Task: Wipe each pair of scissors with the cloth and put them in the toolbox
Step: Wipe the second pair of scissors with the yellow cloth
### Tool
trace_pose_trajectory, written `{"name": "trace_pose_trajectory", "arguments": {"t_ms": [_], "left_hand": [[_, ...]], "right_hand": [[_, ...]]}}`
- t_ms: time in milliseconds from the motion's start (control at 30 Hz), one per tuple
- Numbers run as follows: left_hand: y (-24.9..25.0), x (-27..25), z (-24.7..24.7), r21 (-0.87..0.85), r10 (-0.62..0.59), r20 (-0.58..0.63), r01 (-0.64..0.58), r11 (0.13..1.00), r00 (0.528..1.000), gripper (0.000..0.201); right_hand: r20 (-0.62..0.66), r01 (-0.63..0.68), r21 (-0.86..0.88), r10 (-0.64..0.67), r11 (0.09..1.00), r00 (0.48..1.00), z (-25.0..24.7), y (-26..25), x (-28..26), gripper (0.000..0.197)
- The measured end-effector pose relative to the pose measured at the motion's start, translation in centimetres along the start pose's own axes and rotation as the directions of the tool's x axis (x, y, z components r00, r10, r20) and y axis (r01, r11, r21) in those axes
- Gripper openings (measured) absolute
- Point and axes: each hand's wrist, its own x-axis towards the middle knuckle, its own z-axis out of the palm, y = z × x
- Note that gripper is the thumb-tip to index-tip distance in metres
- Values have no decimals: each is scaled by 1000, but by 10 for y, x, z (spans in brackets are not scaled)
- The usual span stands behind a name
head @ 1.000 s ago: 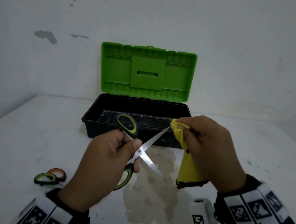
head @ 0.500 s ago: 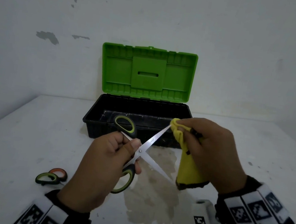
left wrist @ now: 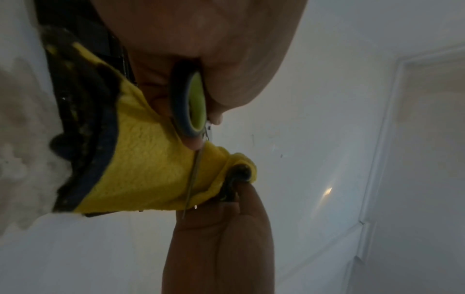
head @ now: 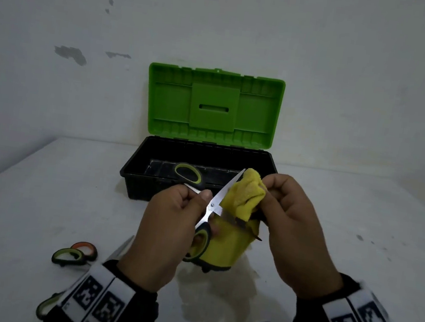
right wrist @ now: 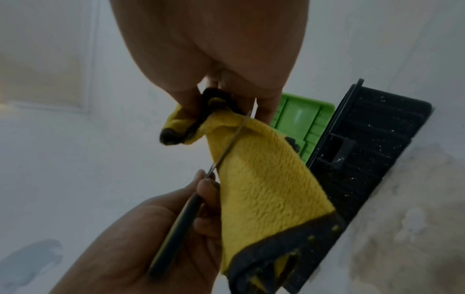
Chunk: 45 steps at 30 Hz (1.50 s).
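Observation:
My left hand [head: 185, 211] grips a pair of scissors [head: 216, 202] with green and black handles [left wrist: 192, 103], blades spread apart. One blade points up toward the toolbox; the other lies hidden inside the yellow cloth [head: 239, 213]. My right hand [head: 281, 205] pinches that cloth [right wrist: 254, 179], bunched round the lower blade [right wrist: 226, 149]. The cloth's dark-edged corner hangs down over the table. Behind the hands stands the black toolbox [head: 148, 187] with its green lid [head: 213, 107] raised; its floor looks bare where it shows.
More scissors lie on the white table at the lower left: a green-handled and an orange-handled loop [head: 74, 255] side by side, and another green handle [head: 45, 306] near my left wrist. A damp stain [head: 217, 302] marks the table under the hands.
My right hand has slid the cloth from the tip of the upper blade down onto the lower blade near the pivot. Both hands have drawn closer together.

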Motion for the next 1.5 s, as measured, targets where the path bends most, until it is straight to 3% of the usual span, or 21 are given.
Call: {"name": "trace_pose_trajectory", "arguments": {"t_ms": [100, 200, 267, 333, 433, 600, 767, 1067, 1200, 1500], "left_hand": [[-1, 2, -1, 32, 21, -46, -20, 999, 999, 41], [-3, 3, -1, 49, 54, -50, -51, 997, 997, 37], [-5, 3, 0, 66, 87, -41, -84, 994, 995, 34], [-4, 1, 3, 59, 121, -17, -120, 991, 993, 32], [-2, 1, 6, 67, 186, -19, -184, 981, 982, 31], [-2, 6, 8, 110, 275, -27, -270, 956, 961, 33], [-3, 11, 11, 146, 298, 6, -295, 944, 955, 34], [1, 13, 15, 125, 253, -52, -245, 962, 966, 37], [4, 16, 12, -10, 194, -92, -196, 981, 977, 37], [11, 12, 10, -57, 166, 1, -166, 984, 986, 33]], "right_hand": [[53, 3, 33, -5, 999, 999, 1, 0, -5, 10], [93, -6, 92, -3, 996, 996, 4, -1, -9, 23], [49, -12, 30, 10, 999, 999, 7, -2, -10, 20], [-28, -11, -49, 9, 999, 1000, 9, -1, -10, 4], [-37, -19, -166, 13, 986, 999, 10, 4, -10, 20], [93, -67, -287, 97, 956, 991, 13, -3, -10, 8], [203, 25, -420, 67, 907, 977, 11, -6, -3, 27], [237, 109, -551, 31, 827, 971, 7, -10, 0, 37], [229, 63, -557, 80, 828, 970, 0, -11, -6, 32], [247, 86, -582, 74, 809, 966, -13, -19, -21, 35]]}}
